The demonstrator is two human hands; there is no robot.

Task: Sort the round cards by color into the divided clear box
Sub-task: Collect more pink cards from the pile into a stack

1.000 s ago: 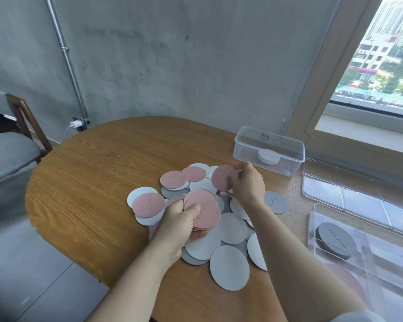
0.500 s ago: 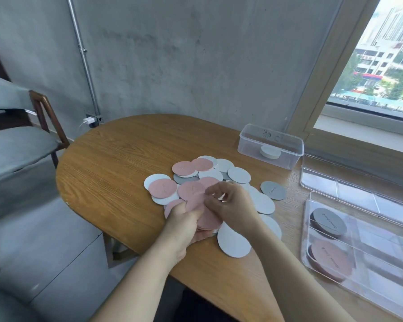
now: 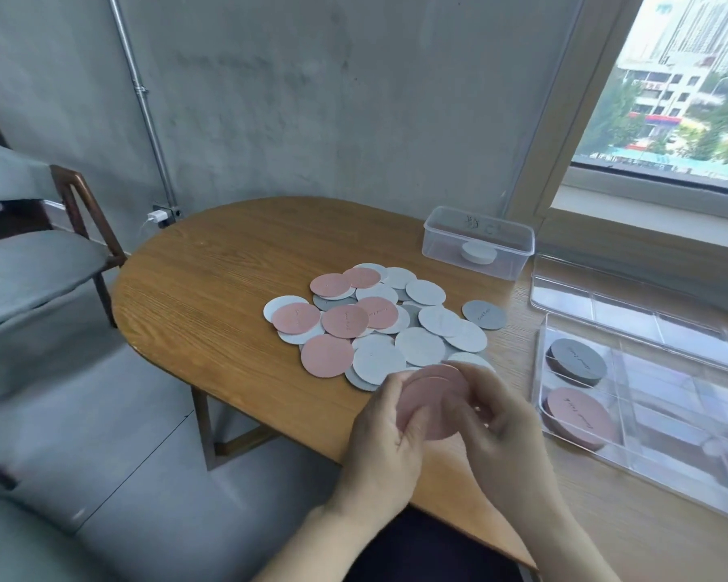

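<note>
Round pink cards (image 3: 433, 396), a thin squared-up stack, are held in the air near the front edge of the oval wooden surface (image 3: 228, 266), just short of the loose pile (image 3: 379, 325). Head view only.

Hands: the left hand (image 3: 385, 438) is curled round the stack's left rim, thumb laid across the face. The right hand (image 3: 505, 430) is curled round the right rim. One stack is gripped by both. The right fingers are blurred, so their exact placement cannot be read.

Risks, as judged:
- The stack is pinched mostly by its rims. Thin, smooth cards may fan and slip out once one hand is released for the carry, and this close to the edge a dropped card could be lost to the floor.
- The divided clear plastic box (image 3: 669, 413) lies to the right, with a dark grey stack (image 3: 576, 363) in one compartment and a pink stack (image 3: 581, 417) in the next one nearer. The clear divider is hard to see, so a careless drop could land across it or among the grey.
- An off-colour card could be hidden inside the held stack, since only the top face and rims are shown.

Appearance: flat matte discs in dusty pink, pale grey-white and dark grey, some marked with fine script. The pile is overlapped and mostly pale. Several pinks lie on top, and one dark grey card (image 3: 484, 315) sits at its right fringe.
</note>
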